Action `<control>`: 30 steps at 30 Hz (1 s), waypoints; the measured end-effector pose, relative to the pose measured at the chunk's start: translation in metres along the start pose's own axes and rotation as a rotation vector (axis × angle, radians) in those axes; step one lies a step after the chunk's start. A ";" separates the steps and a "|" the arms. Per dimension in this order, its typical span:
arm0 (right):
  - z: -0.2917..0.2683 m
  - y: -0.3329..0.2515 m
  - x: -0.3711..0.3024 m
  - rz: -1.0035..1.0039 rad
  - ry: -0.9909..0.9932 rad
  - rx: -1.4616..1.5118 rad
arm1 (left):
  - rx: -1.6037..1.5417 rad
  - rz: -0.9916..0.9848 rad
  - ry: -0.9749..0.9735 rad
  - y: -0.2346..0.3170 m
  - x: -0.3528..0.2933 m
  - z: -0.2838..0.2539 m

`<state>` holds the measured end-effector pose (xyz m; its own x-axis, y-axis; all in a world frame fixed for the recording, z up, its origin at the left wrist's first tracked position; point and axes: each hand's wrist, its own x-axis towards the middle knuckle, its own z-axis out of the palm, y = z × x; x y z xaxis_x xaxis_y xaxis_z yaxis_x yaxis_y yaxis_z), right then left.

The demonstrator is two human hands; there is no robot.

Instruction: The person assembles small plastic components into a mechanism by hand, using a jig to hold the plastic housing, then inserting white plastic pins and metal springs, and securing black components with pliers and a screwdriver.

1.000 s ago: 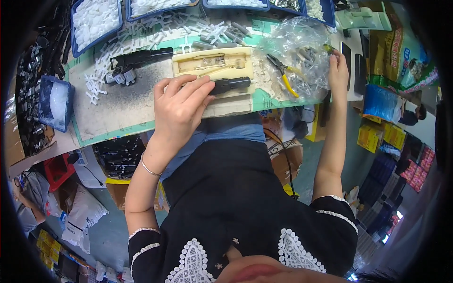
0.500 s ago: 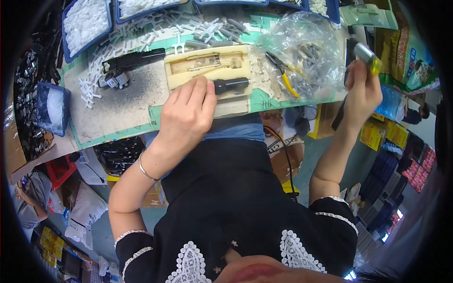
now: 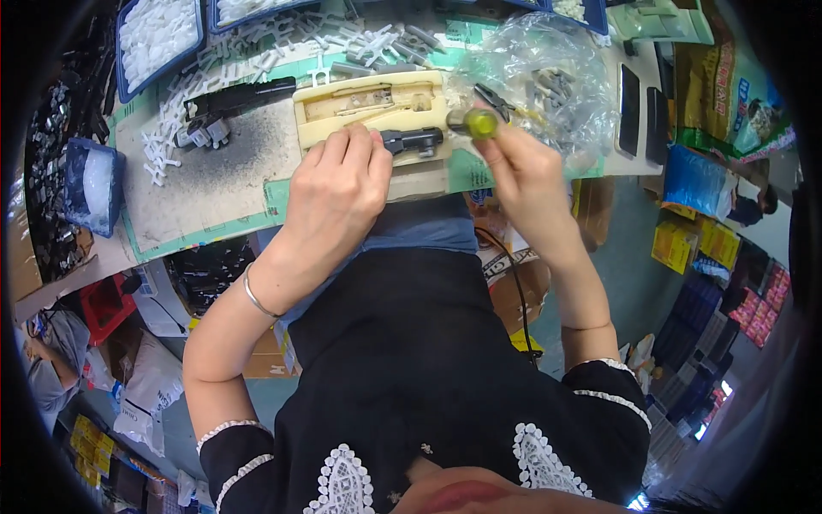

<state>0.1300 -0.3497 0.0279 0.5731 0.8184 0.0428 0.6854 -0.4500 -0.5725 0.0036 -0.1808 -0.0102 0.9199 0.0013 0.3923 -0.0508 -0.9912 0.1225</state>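
Note:
A cream fixture block (image 3: 370, 88) with carved recesses lies at the front of the worktable. My left hand (image 3: 341, 176) is closed over the near side of it, fingertips on a black plastic part (image 3: 414, 140) whose right end sticks out beyond them. The covered end of that part is hidden. Just right of the block, my right hand (image 3: 524, 167) pinches a short cylinder (image 3: 473, 122) with a translucent yellow-green end and a darker body. Behind the cylinder, pliers (image 3: 495, 101) with yellow handles lie partly covered.
A clear plastic bag (image 3: 556, 86) of grey parts lies beyond my right hand. White and grey plastic pieces (image 3: 377, 47) are strewn behind the block. Another black part (image 3: 240, 98) lies left. Blue trays (image 3: 128, 90) hold white pieces. Two dark flat slabs (image 3: 629, 110) lie at the right.
My right hand has swung left with the cylinder, from the table's right end to beside the block. The black part under my left hand now shows a different side.

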 end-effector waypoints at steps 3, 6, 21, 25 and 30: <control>-0.004 -0.012 -0.001 -0.253 0.263 0.182 | 0.021 0.008 0.028 0.001 -0.001 0.001; 0.015 -0.013 -0.006 -0.140 -0.092 -0.080 | 0.066 0.028 0.051 0.003 -0.002 0.004; 0.007 0.005 -0.005 0.072 0.014 0.004 | -0.119 -0.148 0.042 0.006 -0.005 -0.003; -0.006 -0.018 0.012 -0.007 0.142 0.143 | -0.096 -0.099 0.144 0.015 -0.016 -0.005; 0.030 -0.039 0.031 -0.339 0.004 0.096 | -0.098 -0.229 0.072 0.047 -0.043 0.016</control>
<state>0.1072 -0.2958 0.0267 0.3220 0.9141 0.2465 0.7916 -0.1172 -0.5997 -0.0323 -0.2293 -0.0355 0.8816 0.2372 0.4081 0.1149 -0.9464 0.3018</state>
